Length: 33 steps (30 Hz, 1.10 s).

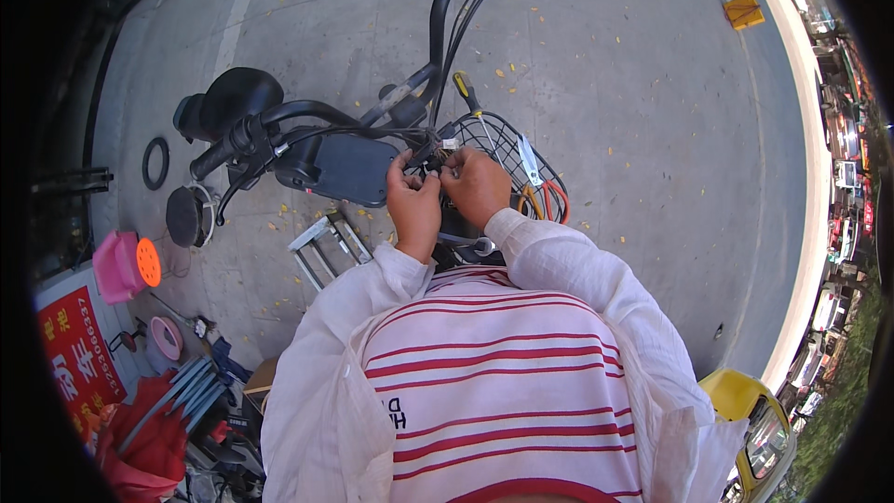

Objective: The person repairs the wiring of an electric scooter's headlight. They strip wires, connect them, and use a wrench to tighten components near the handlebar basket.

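Pinching thin wires (443, 156) at the front of the bike, between handlebar (436, 28) stem and wire basket (548, 156). Left hand (415, 205): thumb and forefinger drawn together, almost no gap, apparently on a strand. Right hand (479, 186): same tight pinch, on the wiring just beside a small white connector (451, 143); exact contact hidden, cannot tell more.

Best done, probably, by gripping near the strand ends, bracing hand against hand, pulling along the wire rather than sideways, and keeping strands sorted without straining the bundle.

Counting outward: two hands; one visible white connector; strands too fine to count; one handlebar; one basket; one yellow-black screwdriver (467, 95) across basket rim; one black seat (244, 98); one metal stool (331, 247); one loose tyre (147, 164); one pink watering can (114, 265); one yellow box (743, 11), well apart.
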Available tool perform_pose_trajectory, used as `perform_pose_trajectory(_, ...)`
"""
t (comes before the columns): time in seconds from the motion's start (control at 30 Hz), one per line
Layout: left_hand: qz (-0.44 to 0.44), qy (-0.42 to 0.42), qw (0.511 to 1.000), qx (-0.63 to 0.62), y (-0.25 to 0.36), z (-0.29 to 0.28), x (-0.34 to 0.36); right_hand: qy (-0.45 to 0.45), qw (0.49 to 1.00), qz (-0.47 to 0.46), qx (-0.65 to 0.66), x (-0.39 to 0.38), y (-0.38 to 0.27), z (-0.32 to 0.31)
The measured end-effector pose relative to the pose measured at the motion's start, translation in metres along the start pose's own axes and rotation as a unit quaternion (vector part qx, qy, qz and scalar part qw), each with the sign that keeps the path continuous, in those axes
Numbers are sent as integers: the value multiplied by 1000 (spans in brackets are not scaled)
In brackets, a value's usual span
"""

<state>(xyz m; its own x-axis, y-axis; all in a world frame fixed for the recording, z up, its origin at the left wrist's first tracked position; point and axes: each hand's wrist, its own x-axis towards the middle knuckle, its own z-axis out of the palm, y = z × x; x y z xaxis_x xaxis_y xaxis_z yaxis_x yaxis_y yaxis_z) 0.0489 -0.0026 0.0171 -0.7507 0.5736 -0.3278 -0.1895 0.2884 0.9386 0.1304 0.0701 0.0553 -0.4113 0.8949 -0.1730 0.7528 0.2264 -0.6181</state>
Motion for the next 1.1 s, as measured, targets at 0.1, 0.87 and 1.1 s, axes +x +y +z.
perform_pose_trajectory(0.1, -12, -12, 999, -35, 7, 0, -2, 1, 1000, -1, -4, 0, 1, 1)
perform_pose_trajectory(0.87, -316, -157, 898, -263, 17, -2, 27, -21, 994, 17, 101, 1, 13, -5)
perform_pose_trajectory(1.1, -320, -172, 899, -245, 17, -2, 28, 5, 970, 14, 243, 7, 27, 11)
